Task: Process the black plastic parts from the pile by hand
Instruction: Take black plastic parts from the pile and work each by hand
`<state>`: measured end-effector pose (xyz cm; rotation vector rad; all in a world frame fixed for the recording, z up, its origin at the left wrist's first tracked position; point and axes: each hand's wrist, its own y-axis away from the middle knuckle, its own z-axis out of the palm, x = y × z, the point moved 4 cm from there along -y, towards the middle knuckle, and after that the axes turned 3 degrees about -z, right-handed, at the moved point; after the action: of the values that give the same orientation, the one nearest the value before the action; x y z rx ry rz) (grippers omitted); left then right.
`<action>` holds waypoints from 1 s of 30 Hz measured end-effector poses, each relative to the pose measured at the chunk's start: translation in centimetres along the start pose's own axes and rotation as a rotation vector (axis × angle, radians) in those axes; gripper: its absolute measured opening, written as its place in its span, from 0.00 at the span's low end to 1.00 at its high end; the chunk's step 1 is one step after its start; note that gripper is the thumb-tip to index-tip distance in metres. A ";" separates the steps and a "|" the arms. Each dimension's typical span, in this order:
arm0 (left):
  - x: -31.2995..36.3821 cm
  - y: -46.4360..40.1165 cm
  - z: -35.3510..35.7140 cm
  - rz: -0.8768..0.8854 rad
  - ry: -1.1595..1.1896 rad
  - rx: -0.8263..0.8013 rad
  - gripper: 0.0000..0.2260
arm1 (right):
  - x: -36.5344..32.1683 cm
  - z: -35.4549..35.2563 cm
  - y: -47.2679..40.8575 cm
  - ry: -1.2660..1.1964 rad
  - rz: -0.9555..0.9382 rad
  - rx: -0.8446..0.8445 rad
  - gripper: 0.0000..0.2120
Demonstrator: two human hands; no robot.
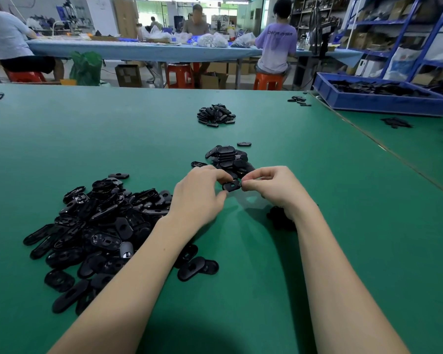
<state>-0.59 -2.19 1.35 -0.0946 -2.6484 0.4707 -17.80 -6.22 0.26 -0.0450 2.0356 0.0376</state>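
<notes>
Pinching one black part (231, 186) from both ends, the left hand (198, 198) and right hand (271, 186) held it just above the green table (304, 175), its long axis running hand to hand. The small stack (228, 158) lay just beyond the grip, about equally near both hands. The big pile (100, 226) sat off to the left hand's side, so that hand seemed better placed to fetch another.
</notes>
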 end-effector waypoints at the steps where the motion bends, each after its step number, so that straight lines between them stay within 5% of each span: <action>1: 0.1 0.0 -0.1 0.004 -0.003 0.001 0.12 | 0.0 0.0 0.0 0.006 -0.002 -0.003 0.04; 9: 0.4 0.1 -0.1 0.045 -0.003 -0.012 0.12 | -0.2 0.6 -0.1 0.024 -0.014 -0.012 0.05; 18: 0.3 0.0 0.7 -0.147 0.453 -0.099 0.10 | 0.3 1.1 -0.2 -0.015 0.008 0.008 0.07; 30: -0.5 0.0 0.4 -0.284 0.708 -0.155 0.10 | 0.3 0.7 -0.2 -0.084 -0.006 -0.068 0.07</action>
<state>-0.33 -2.45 0.77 0.0602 -1.9527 0.1004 -17.26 -6.35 -0.31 -0.0909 1.9496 0.1032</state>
